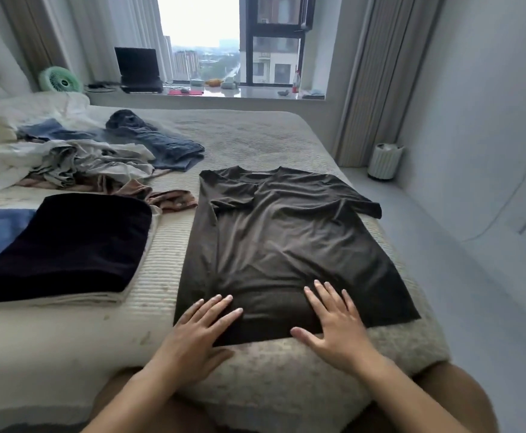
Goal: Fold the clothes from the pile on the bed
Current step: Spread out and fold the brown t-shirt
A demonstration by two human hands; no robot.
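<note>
Your left hand [197, 331] and right hand [333, 323] lay spread flat on the shirt [280, 239] hem; pile [77, 157] far left beyond.

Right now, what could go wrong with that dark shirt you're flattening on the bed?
The dark T-shirt lies close to the bed's right edge, so a sideways fold might let it slide off. Its left sleeve is already tucked over and wrinkled, so creases may get pressed in. Both the left hand and right hand rest only on the hem, so the top could bunch up.
</note>
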